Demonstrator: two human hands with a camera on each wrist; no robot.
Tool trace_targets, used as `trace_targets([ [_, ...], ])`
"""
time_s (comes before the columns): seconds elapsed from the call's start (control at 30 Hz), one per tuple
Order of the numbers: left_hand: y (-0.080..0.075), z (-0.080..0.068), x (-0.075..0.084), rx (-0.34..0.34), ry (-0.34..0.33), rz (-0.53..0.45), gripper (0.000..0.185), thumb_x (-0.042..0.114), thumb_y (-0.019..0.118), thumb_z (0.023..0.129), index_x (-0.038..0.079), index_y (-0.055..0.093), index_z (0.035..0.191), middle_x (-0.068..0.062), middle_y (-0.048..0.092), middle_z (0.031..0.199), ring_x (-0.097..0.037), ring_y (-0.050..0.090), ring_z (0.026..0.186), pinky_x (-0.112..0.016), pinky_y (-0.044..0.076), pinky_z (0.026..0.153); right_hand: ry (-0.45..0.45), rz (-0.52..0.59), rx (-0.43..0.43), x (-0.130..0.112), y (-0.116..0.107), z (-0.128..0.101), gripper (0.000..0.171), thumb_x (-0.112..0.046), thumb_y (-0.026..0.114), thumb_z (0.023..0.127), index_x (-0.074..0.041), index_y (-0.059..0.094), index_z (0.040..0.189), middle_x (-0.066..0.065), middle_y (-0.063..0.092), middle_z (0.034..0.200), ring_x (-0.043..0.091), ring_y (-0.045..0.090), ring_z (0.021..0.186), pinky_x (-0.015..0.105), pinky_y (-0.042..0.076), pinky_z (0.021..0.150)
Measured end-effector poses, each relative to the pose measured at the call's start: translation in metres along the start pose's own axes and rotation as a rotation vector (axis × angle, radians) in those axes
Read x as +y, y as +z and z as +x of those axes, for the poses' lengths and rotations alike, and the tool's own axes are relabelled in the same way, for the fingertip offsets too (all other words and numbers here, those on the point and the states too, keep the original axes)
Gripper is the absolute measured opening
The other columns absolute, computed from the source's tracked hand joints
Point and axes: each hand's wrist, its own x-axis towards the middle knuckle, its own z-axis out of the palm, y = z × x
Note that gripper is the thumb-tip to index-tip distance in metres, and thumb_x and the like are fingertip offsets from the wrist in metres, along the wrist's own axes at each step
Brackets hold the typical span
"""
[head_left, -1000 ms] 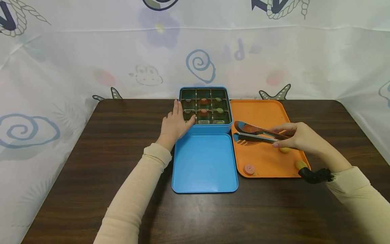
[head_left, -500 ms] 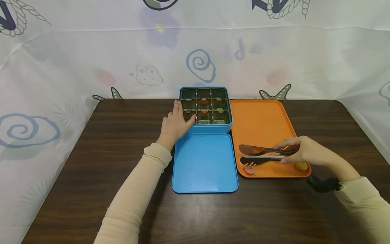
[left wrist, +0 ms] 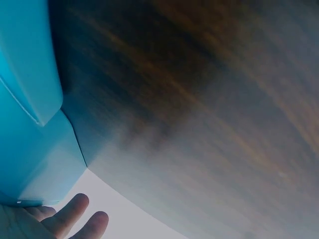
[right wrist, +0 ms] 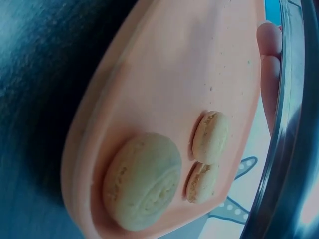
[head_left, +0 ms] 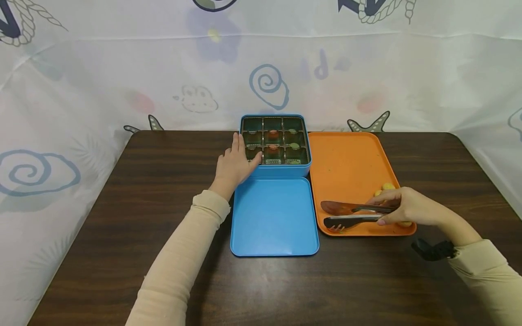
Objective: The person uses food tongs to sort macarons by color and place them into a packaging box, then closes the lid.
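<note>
My left hand [head_left: 234, 167] rests at the near left corner of a blue tin [head_left: 281, 172], fingers straight along its left side and thumb at the front rim. In the left wrist view, fingertips [left wrist: 75, 209] show beside its blue wall. My right hand [head_left: 412, 206] grips metal serving tongs [head_left: 359, 219] low over the front of an orange tray [head_left: 346, 167]. Their spread tips, one a flat blade and one forked, lie at the tray's near left corner, covering a pink macaron. Yellow macarons [head_left: 388, 186] sit near that hand; the right wrist view shows a large one [right wrist: 144, 181] close up.
The tin's clear insert [head_left: 284, 141] has several compartments, some with reddish or green pieces. A flat blue lid [head_left: 274, 217] lies in front of the tin, left of the tray. A printed white cloth [head_left: 163, 68] hangs behind the dark wooden table [head_left: 122, 226].
My right hand has carried the tongs toward the tray's front edge and slightly right, and their tips now overlap the pink macaron. My left hand has stayed at the tin.
</note>
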Motion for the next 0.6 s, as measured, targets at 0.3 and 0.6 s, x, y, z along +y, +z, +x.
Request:
trace_targets([
  [0.3,-0.0002,0.0008,-0.0003,0.001,0.000,0.008,0.088,0.064,0.027,0.096,0.006,-0.002,0.154,-0.010,0.001,0.163,-0.037,0.038,0.137,-0.052,0.036,0.108,-0.008,0.019,0.003,0.0015,0.0020,0.0018,0.046,-0.031,0.078,0.078,-0.010,0.068,0.118,0.005,0.072,0.108,-0.004,0.063,0.093,0.020,0.052,0.079],
  [0.6,0.0013,0.0016,-0.0011,0.000,-0.004,0.013,0.088,0.065,0.026,0.095,0.006,-0.002,0.154,-0.010,0.001,0.163,-0.036,0.038,0.137,-0.051,0.037,0.108,0.049,-0.036,0.046,0.0005,0.0005,0.0027,0.044,-0.036,0.077,0.078,-0.014,0.070,0.116,0.002,0.073,0.105,-0.003,0.061,0.088,0.021,0.051,0.075],
])
